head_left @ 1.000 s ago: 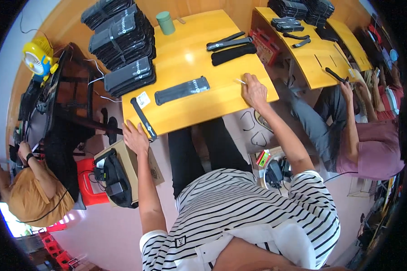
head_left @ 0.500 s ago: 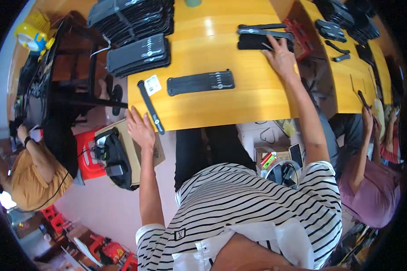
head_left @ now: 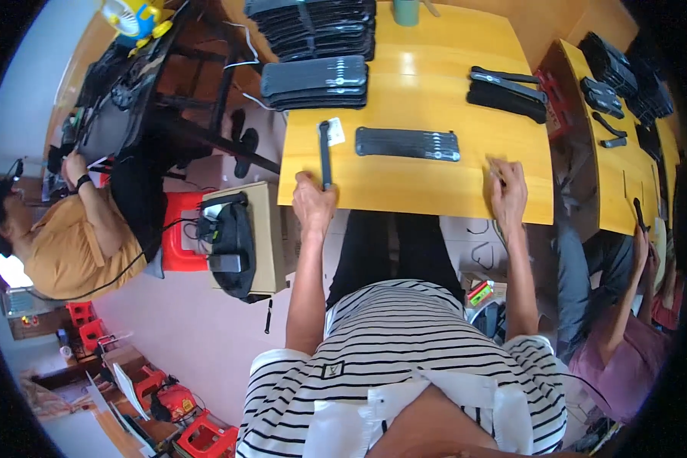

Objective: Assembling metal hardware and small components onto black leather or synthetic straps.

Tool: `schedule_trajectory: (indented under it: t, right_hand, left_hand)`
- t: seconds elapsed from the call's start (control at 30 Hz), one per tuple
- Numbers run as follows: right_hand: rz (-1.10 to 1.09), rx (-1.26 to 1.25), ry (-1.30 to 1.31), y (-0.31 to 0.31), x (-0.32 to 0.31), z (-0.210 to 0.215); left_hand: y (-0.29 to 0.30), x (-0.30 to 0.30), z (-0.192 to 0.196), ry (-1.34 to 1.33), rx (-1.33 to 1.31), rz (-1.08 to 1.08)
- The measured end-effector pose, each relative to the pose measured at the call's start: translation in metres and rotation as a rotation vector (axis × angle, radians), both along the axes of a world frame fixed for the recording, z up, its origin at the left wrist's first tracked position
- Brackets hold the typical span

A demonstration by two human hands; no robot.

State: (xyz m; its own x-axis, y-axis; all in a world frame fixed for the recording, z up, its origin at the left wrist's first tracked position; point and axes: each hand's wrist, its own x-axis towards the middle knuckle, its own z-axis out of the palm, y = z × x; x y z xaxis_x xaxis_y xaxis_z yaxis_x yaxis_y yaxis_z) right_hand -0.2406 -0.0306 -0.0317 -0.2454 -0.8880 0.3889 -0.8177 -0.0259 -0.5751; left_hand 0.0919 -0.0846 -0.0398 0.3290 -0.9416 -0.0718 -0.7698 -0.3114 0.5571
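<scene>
A narrow black strap (head_left: 325, 156) lies near the table's left front corner. My left hand (head_left: 313, 204) is closed at its lower end, with the fingers curled and covering that end. My right hand (head_left: 509, 192) is above the table near the right front edge, its fingers curled together; whatever is in them is too small to make out. Between the hands, further back, lies a flat dark bundle (head_left: 406, 143) of straps with light marks at its right end. A small white printed card (head_left: 336, 131) sits beside the strap's upper end.
Stacks of black straps (head_left: 313, 72) stand at the back left of the yellow table (head_left: 427, 187). More straps (head_left: 507, 91) lie at the right. A cardboard box (head_left: 266, 229) stands left below, with a dark strap-like piece (head_left: 269, 315) near it. Other people sit on both sides.
My right hand has drawn back from the right-hand straps toward the front edge. My left hand has gone from spread to curled at the strap. The view has shifted.
</scene>
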Motion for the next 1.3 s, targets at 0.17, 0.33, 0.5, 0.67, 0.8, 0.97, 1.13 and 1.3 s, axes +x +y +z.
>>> schedule_trajectory:
  t: [0.17, 0.33, 0.5, 0.67, 0.8, 0.97, 1.13, 1.3]
  right_hand:
    - [0.131, 0.015, -0.179, 0.034, 0.048, 0.005]
    - [0.414, 0.215, -0.612, 0.045, 0.122, 0.014]
    - [0.669, 0.453, -0.924, 0.036, 0.173, 0.036]
    - [0.643, 0.407, -0.897, 0.026, 0.171, 0.030]
    - [0.629, 0.523, -1.132, 0.026, 0.164, 0.050]
    - [0.542, 0.742, -1.590, 0.015, 0.154, 0.046]
    - [0.447, 0.620, -1.488, 0.015, 0.158, 0.065]
    - [0.584, 0.435, -1.200, 0.023, 0.156, 0.067]
  left_hand:
    - [0.021, 0.026, -0.002, 0.683, 0.139, 0.036]
    - [0.045, 0.021, 0.018, 1.293, 0.185, 0.068]
    - [0.052, 0.000, 0.038, 1.411, 0.018, 0.038]
    - [0.049, -0.001, 0.050, 1.554, 0.013, -0.023]
    - [0.044, -0.008, 0.049, 1.562, 0.033, -0.145]
    - [0.057, -0.026, 0.052, 1.565, 0.075, -0.205]
    - [0.053, -0.021, 0.050, 1.582, -0.048, -0.196]
    - [0.047, -0.011, 0.056, 1.540, -0.113, -0.104]
